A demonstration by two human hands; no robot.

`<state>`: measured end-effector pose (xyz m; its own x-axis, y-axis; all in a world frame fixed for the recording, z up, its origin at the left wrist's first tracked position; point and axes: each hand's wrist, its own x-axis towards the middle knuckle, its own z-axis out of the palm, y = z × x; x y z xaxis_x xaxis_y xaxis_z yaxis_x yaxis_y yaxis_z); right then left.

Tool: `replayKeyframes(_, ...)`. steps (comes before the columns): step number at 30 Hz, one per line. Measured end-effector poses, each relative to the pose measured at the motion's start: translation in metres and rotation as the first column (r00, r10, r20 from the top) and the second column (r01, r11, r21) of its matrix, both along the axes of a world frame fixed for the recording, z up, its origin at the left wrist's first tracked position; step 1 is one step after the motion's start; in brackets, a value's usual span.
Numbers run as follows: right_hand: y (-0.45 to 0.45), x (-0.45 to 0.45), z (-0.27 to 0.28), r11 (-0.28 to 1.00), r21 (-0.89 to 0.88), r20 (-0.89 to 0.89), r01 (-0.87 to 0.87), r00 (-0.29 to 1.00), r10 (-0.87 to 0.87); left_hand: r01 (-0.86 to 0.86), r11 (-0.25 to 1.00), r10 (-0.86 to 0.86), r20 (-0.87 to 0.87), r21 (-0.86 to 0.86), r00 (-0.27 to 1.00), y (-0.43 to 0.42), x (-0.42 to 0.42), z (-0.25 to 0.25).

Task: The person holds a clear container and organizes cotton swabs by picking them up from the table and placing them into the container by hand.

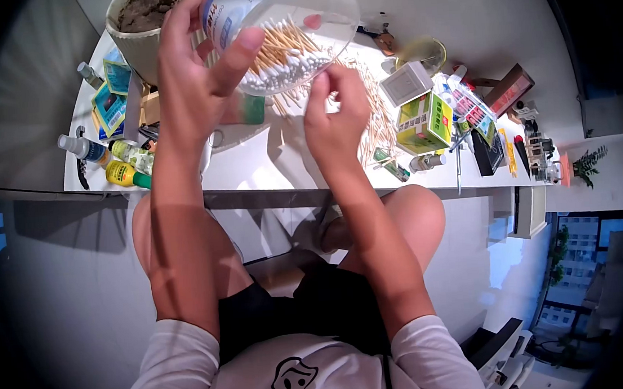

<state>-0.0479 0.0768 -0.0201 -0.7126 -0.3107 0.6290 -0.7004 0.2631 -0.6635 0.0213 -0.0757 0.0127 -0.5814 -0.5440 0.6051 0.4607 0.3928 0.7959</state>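
Note:
My left hand [201, 68] grips a clear plastic tub [338, 8] with a blue-and-white label, tilted over the desk. Inside lie many cotton swabs [283, 52], their white tips gathered at the near side. Just below the tub's rim is my right hand [338, 113], its thumb and fingers pinched together. Whether they hold the rim or a swab is hidden. A loose heap of cotton swabs [377, 121] spreads over the desk behind and beside my right hand.
On the white desk [244, 166], a green box [424, 123] and a white box [406, 81] stand right of the heap. Several bottles, including a yellow one [124, 174], lie at the left near a large plant pot [132, 52]. Small items crowd the right end.

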Motion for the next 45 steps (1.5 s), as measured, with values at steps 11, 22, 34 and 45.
replayKeyframes(11,0.018,0.012,0.044,0.997,0.017,-0.215,-0.077,0.973,0.078,0.013,1.0,-0.013,0.001,-0.017,1.0,0.007,-0.001,0.003)
replayKeyframes(22,0.008,0.013,0.035,0.984,0.015,-0.112,-0.179,0.977,0.179,0.03,1.0,-0.03,0.001,0.001,1.0,0.007,0.0,0.004)
replayKeyframes(34,0.003,0.013,0.059,0.987,0.161,-0.03,0.018,0.999,-0.013,0.068,0.997,-0.068,0.009,0.022,0.998,0.014,-0.002,-0.001)
replayKeyframes(45,0.004,0.006,0.06,0.932,0.337,-0.073,0.131,0.991,-0.113,0.167,0.979,-0.166,-0.013,0.115,0.986,0.028,-0.009,-0.008)
